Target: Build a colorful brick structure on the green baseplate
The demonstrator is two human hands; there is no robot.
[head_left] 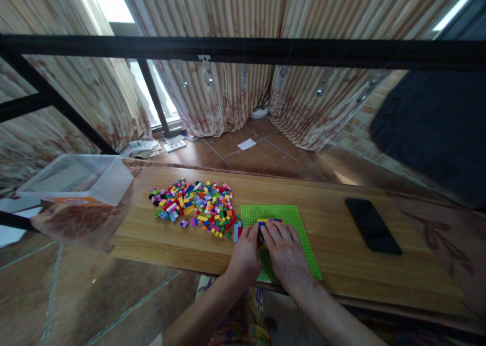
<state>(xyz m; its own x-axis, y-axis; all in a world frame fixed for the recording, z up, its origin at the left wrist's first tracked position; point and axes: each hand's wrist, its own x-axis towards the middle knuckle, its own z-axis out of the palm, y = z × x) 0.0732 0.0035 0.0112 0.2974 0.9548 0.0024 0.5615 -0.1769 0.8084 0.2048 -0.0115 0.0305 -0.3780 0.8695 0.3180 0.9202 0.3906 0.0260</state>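
A green studded baseplate (301,237) lies at the middle of the wooden board. On it stands a low row of coloured building bricks (275,220), with yellow, purple and red showing along its far edge. My left hand (246,255) is closed at the row's left end, its fingertips against a blue building brick (261,224). From the right, my right hand (287,250) bends its fingers over the same row, pressed on the bricks. Both hands hide most of the near side of the build. Just left of my left hand sits a light-blue brick piece (237,231) beside a red one.
A heap of mixed loose bricks (197,201) spreads over the wooden board (170,250) to the left. Farther left is a clear plastic bin (91,179). A black phone (372,225) lies on the right. A dark metal bar (243,49) crosses beyond the board, before striped curtains.
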